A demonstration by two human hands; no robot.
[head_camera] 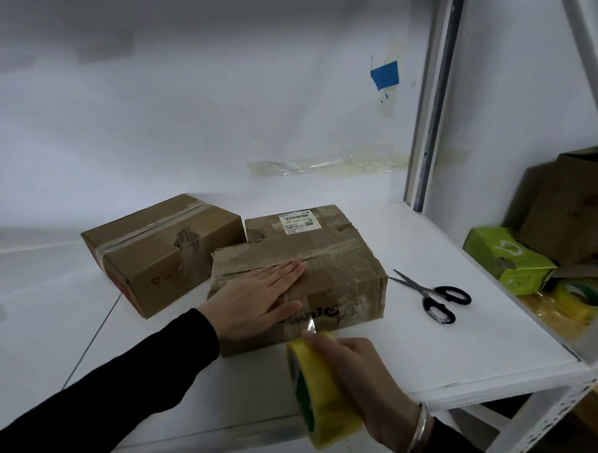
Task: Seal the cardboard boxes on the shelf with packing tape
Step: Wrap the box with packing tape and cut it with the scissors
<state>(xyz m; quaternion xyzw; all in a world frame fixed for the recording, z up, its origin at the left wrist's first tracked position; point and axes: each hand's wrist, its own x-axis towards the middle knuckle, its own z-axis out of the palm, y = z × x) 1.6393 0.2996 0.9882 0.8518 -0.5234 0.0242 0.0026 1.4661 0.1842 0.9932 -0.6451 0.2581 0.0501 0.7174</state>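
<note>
Two cardboard boxes stand on the white shelf (432, 340). The nearer box (340, 262) carries a white label and shiny clear tape along its top seam. My left hand (259, 296) lies flat on its top near the front edge, fingers straight, pressing the tape down. My right hand (359, 384) grips a yellow roll of packing tape (315, 386) just in front of the box. A clear strip runs from the roll up the box's front face. The second box (161, 246), taped along its top, sits to the left, just apart from the first.
Black-handled scissors (431, 296) lie on the shelf to the right of the nearer box. Beyond the shelf post (433, 117), lower right, are a green carton (508, 261), another brown box (571, 207) and a second yellow tape roll (578, 299). A white wall stands behind.
</note>
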